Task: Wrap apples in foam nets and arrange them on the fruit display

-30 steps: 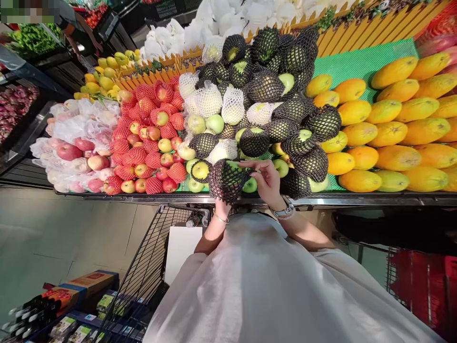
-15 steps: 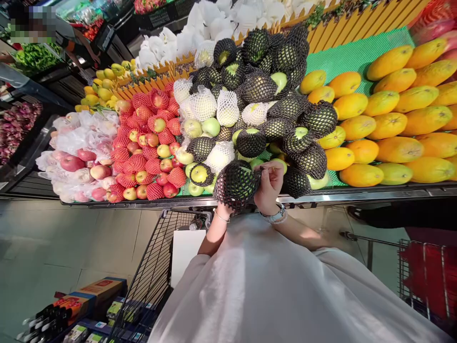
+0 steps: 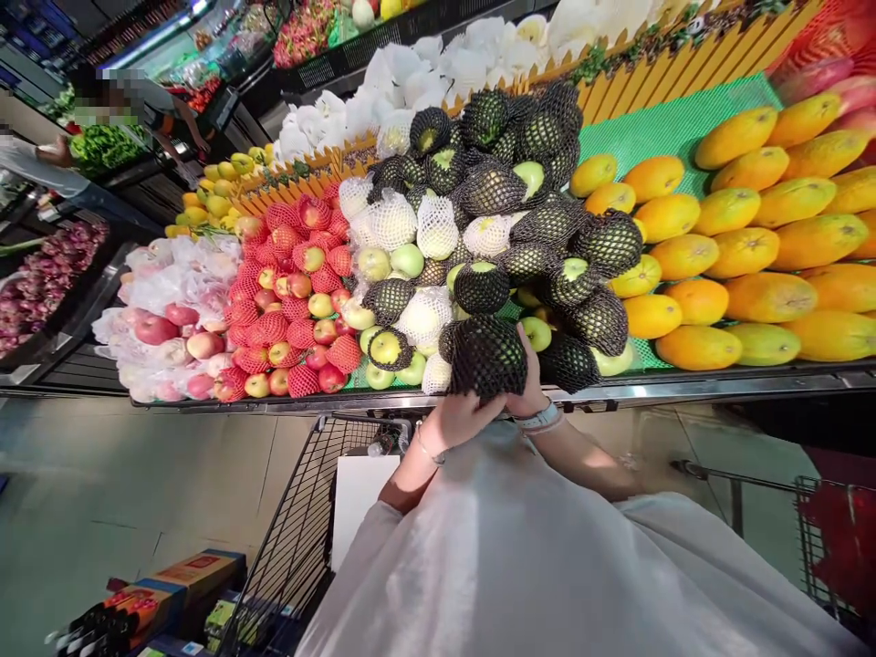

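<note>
Your 2 hands hold 1 fruit wrapped in black foam netting point(image 3: 487, 358) at the front edge of the display shelf point(image 3: 616, 391), just above its metal rim. Your left hand point(image 3: 460, 418) cups the netted fruit from below, fingers curled up around its underside. Your right hand point(image 3: 532, 388), with a watch on the wrist, is closed against the fruit's right side, fingers wrapped behind the netting.

Close behind the held fruit lies the heap of black-netted green apples point(image 3: 520, 210), which crowds it on the far side and to the right. Just to the left are bare green apples point(image 3: 390, 351) and white-netted fruit point(image 3: 419, 315). Further left sit red-netted apples point(image 3: 287, 292) and then pink apples in clear wrap point(image 3: 164, 319). To the right, well apart from your hands, the yellow-orange mangoes point(image 3: 739, 265) lie on a green mat point(image 3: 684, 128).

Below your hands, a wire shopping cart point(image 3: 301, 529) stands against the shelf, a white sheet point(image 3: 356, 493) inside it. Another person point(image 3: 41, 164) stands far off at the upper left.
</note>
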Demonstrator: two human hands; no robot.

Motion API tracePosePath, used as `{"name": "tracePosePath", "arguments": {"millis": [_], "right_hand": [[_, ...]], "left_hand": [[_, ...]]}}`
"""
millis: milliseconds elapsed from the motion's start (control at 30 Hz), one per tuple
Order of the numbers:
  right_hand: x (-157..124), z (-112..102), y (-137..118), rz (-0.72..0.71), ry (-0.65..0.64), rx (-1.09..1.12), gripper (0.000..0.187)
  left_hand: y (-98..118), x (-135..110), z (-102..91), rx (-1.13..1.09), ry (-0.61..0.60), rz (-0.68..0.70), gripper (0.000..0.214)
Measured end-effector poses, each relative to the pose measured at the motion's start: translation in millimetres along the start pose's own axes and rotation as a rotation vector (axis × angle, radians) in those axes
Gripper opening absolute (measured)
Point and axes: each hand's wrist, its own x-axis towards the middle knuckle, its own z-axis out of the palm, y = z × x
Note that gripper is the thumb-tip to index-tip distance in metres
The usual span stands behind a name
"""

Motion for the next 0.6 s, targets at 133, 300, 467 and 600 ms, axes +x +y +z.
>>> {"name": "tracePosePath", "arguments": {"millis": [133, 300, 467, 600], "right_hand": [[-5, 2, -11, 0.106, -0.001, 0.113, 0.021], [7, 7, -2, -0.053, 0.091, 0.224, 0.014], [37, -11, -25, -0.039, 0.154, 0.174, 0.029], [39, -17, -47, -0.363, 0.122, 0.086, 0.031]], "left_hand": [[-17, -22, -2.1, -0.010, -0.039, 0.185, 0.036], [-1, 16, 16.8, -0.146, 0.224, 0.034, 0.052], [10, 28, 4.9, -0.412, -0.121, 0.225, 0.057], [-4, 19, 0.0, -1.008, -0.034, 0.228, 0.059]]}}
